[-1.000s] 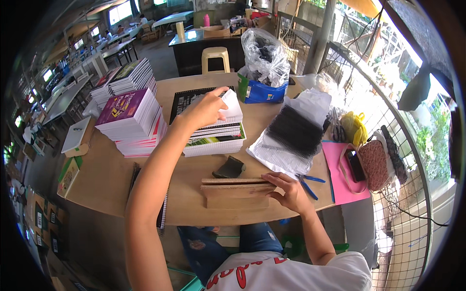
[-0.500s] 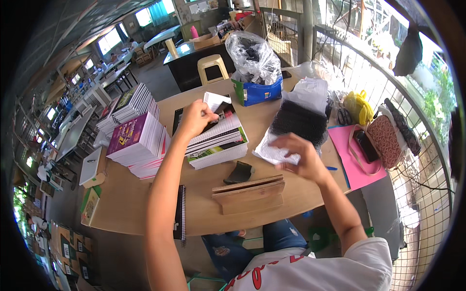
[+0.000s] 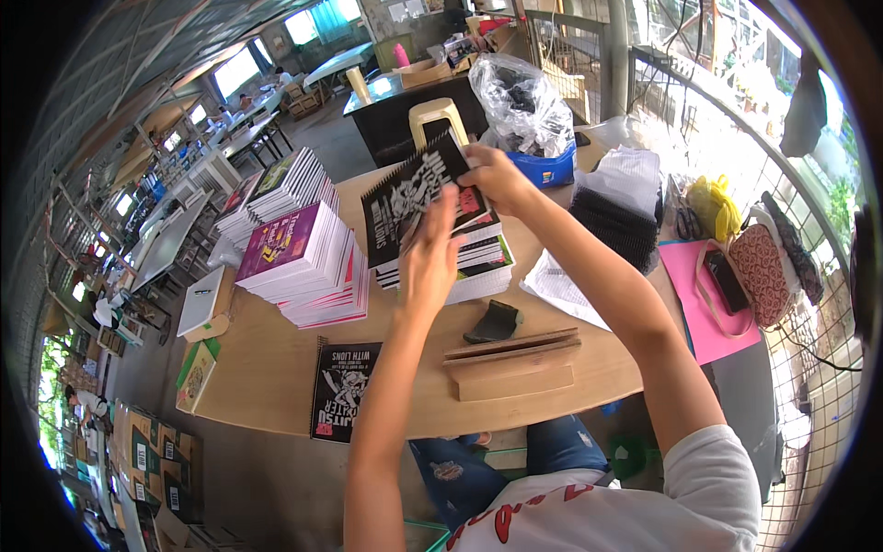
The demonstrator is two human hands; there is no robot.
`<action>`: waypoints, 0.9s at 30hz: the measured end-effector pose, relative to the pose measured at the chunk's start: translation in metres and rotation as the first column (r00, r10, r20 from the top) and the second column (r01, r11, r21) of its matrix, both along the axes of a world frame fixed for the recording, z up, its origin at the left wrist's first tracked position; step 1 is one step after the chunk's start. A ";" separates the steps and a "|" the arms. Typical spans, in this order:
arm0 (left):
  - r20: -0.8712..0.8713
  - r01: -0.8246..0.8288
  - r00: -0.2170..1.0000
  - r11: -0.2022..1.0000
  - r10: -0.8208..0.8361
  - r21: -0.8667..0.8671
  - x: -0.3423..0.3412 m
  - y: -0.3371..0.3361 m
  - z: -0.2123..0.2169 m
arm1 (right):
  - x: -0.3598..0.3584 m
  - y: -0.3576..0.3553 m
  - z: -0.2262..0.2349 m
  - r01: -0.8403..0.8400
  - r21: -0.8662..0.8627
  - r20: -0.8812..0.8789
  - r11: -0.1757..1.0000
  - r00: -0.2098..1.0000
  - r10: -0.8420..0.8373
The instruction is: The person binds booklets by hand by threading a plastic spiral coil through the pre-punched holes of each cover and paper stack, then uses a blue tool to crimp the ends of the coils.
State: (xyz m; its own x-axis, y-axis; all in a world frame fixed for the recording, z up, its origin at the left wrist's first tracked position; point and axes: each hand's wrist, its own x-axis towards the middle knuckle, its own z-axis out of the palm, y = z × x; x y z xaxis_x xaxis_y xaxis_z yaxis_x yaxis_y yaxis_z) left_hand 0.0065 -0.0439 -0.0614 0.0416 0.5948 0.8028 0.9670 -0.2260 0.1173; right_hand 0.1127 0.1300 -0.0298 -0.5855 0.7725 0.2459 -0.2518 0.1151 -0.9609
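A black spiral notebook with white lettering is raised at a tilt above a stack of spiral-bound books. My right hand grips its right-hand edge, fingers closed. In front of its lower part is my left hand, fingers stretched out and together; whether its palm touches the cover I cannot tell. Another black spiral notebook lies at the table's near edge, partly behind my left forearm. To the right, my right arm partly covers a pile of black binding coils with white paper.
Purple-covered books stand piled on the left. A dark curved piece and a brown cardboard holder lie nearer me. At the back is a blue box with a plastic bag. A pink folder with a phone lies right.
My right hand has moved left from beside the coils to grip the notebook. The notebook is now raised off the stack, and my left hand has come lower, away from the cover's top edge.
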 end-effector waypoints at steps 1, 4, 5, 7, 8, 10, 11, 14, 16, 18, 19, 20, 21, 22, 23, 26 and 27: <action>0.049 0.001 0.999 0.992 -0.007 0.125 -0.006 -0.013 0.000 | 0.010 -0.014 -0.003 -0.021 0.063 -0.139 0.998 0.990 0.030; 0.659 0.263 0.685 0.949 -0.310 0.174 -0.035 -0.058 0.009 | 0.081 -0.090 0.035 -0.034 0.170 -0.187 0.985 0.980 0.066; 0.862 0.383 0.380 0.905 -0.335 0.183 -0.041 -0.077 -0.001 | 0.095 -0.110 0.035 -0.089 0.195 -0.187 0.977 0.974 0.126; 0.947 0.385 0.284 0.923 -0.148 0.029 -0.035 -0.104 -0.025 | 0.113 -0.144 0.015 -0.012 0.297 -0.064 0.955 0.997 0.032; 0.952 0.367 0.271 0.929 -0.146 0.038 -0.037 -0.119 -0.043 | 0.113 -0.159 0.004 -0.069 0.246 -0.075 0.967 0.993 0.090; 0.953 0.296 0.239 0.949 -0.184 0.109 -0.039 -0.140 -0.081 | 0.106 -0.181 -0.021 -0.061 0.289 0.032 0.955 0.998 0.054; 0.950 0.250 0.212 0.952 -0.229 0.173 -0.034 -0.145 -0.098 | 0.103 -0.182 -0.040 -0.094 0.288 0.054 0.953 0.995 0.082; 0.962 0.223 0.163 0.958 -0.219 0.181 -0.036 -0.154 -0.129 | 0.095 -0.190 -0.052 -0.098 0.443 0.150 0.891 0.988 0.034; 0.971 0.206 0.126 0.963 -0.201 0.172 -0.037 -0.156 -0.146 | 0.096 -0.192 -0.057 -0.115 0.425 0.180 0.898 0.983 0.041; 0.964 0.220 0.189 0.965 -0.184 0.141 -0.021 -0.153 -0.150 | 0.107 -0.190 -0.066 -0.113 0.440 0.260 0.891 0.965 -0.006; 0.953 0.227 0.251 0.968 -0.169 0.112 -0.012 -0.152 -0.151 | 0.118 -0.191 -0.068 -0.111 0.442 0.259 0.890 0.966 -0.009; 0.932 0.239 0.330 0.968 -0.153 0.074 0.000 -0.149 -0.152 | 0.132 -0.191 -0.073 -0.083 0.401 0.297 0.912 0.954 -0.044; 0.908 0.232 0.392 0.971 -0.150 0.060 0.012 -0.146 -0.153 | 0.144 -0.192 -0.078 -0.059 0.358 0.336 0.932 0.939 -0.069; 0.887 0.220 0.436 0.973 -0.155 0.061 0.024 -0.142 -0.155 | 0.157 -0.191 -0.086 -0.060 0.356 0.332 0.933 0.941 -0.067; 0.874 0.219 0.457 0.973 -0.166 0.070 0.037 -0.137 -0.157 | 0.174 -0.189 -0.095 0.004 0.475 0.303 0.880 0.938 -0.168; 0.880 0.229 0.432 0.968 -0.197 0.105 0.054 -0.127 -0.179 | 0.200 -0.193 -0.136 0.089 0.289 0.195 0.953 0.969 -0.149; 0.890 0.241 0.405 0.964 -0.209 0.117 0.055 -0.126 -0.189 | 0.204 -0.195 -0.158 0.060 -0.039 0.068 0.997 0.996 -0.057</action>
